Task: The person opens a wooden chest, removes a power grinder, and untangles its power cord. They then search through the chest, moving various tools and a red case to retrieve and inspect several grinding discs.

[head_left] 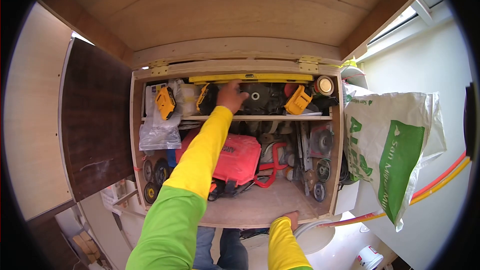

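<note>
A wooden tool box (260, 212) stands open before me. My left hand (232, 97) reaches into its upper compartment, thumb and fingers apart, with nothing visible in them. Just above the fingertips lies a yellow spirit level (280, 77) along the back. A yellow-and-black battery pack (202, 98) is left of the hand, and a dark disc (255, 96) is to its right. My right hand (291, 217) is closed over the front edge of the box, its fingers partly hidden. Under my left arm sits a red case (237, 157) in the lower compartment.
More yellow battery packs (165, 102) and a round can (324, 86) occupy the upper shelf (260, 117). Below are a red-framed tool (272, 166) and several discs (322, 170). A printed sack (395, 145) hangs at right, near hoses (440, 182). A dark panel (95, 120) stands left.
</note>
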{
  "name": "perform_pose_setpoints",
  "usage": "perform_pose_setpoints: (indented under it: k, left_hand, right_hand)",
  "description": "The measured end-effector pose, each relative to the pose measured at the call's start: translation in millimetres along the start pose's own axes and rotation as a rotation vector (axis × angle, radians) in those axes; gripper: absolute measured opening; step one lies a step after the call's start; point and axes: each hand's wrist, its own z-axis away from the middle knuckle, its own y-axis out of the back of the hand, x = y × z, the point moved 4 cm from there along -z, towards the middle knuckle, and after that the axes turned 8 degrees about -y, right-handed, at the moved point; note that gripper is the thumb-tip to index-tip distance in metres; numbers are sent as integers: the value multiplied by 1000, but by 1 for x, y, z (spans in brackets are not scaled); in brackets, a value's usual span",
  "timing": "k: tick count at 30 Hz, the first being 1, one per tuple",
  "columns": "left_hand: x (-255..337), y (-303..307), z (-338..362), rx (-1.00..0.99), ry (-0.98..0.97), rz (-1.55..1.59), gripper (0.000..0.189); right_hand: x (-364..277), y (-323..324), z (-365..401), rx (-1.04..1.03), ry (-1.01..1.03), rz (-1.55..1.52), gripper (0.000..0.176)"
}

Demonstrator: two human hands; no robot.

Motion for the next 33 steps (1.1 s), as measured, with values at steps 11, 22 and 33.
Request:
perform_pose_setpoints:
  k: [11, 22, 33]
  left_hand:
    - [-113, 205, 43, 437, 456, -159, 93]
    - [-99, 181, 51, 418, 215, -356, 62]
    - [33, 90, 67, 209, -562, -478, 67]
  right_hand:
    - [-6, 15, 18, 53, 101, 228, 18]
    - [11, 1, 1, 118, -254, -251, 43]
    - [6, 19, 23, 139, -275, -512, 50]
